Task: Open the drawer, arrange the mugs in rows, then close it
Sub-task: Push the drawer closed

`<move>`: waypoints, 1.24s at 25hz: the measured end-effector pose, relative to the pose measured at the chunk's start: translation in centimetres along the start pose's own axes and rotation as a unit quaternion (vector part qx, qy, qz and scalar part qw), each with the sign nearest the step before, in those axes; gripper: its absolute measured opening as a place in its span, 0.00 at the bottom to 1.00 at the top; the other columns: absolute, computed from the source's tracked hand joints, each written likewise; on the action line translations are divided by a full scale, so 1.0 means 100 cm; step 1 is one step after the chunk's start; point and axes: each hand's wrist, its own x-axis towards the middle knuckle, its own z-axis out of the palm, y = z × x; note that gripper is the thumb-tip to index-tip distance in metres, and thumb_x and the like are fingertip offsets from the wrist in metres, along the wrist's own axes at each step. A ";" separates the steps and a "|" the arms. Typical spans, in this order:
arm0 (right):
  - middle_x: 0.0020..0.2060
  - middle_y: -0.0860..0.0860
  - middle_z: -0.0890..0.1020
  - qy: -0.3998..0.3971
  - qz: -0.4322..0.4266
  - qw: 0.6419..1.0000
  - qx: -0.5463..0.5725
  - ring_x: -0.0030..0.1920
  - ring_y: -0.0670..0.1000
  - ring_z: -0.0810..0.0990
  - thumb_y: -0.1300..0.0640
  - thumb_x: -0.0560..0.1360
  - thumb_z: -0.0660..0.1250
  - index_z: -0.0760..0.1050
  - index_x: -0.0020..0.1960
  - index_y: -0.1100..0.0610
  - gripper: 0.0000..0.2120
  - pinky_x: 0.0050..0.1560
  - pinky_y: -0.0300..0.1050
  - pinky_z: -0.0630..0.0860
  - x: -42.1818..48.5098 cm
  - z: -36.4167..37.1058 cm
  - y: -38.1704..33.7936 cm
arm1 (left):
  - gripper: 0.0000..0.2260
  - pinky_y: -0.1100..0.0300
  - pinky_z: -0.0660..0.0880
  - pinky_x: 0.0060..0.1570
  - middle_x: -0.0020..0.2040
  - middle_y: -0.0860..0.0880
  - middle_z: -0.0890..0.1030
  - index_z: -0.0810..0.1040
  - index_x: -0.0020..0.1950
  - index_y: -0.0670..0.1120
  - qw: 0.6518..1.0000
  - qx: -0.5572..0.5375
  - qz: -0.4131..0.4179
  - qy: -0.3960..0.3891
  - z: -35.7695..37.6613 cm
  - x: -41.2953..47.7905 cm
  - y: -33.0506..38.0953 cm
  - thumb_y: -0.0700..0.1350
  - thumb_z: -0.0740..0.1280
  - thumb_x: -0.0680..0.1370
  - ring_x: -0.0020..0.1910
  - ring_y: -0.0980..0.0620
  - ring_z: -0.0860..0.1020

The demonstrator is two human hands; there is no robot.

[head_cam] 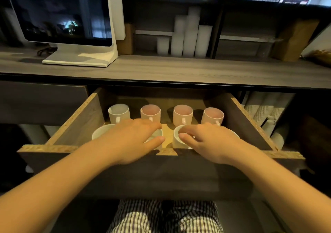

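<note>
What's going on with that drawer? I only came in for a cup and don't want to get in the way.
A person is sorting mugs in the open drawer under the counter. Four mugs already stand upright in a row at the back. Both hands are over the front row: the left hand covers a white mug, the right hand has its fingers at the rim of another white mug. How many mugs are in front is hidden by the hands.

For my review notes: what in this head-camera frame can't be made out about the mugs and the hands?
- Front row of mugs: the left hand and right hand cover most of it, so the count is unclear.
- Grip: whether either hand actually holds a mug cannot be told.
- Back of the drawer: dark under the countertop.
- Back-row mugs: handles partly hidden by the hands.
</note>
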 end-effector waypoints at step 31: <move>0.57 0.53 0.82 0.296 0.029 0.941 -0.161 0.65 0.57 0.75 0.43 0.77 0.51 0.78 0.57 0.54 0.23 0.60 0.52 0.73 0.145 0.044 0.075 | 0.26 0.50 0.58 0.64 0.59 0.47 0.81 0.78 0.61 0.45 0.973 0.146 -0.055 0.171 0.050 0.128 -0.084 0.60 0.52 0.76 0.60 0.46 0.78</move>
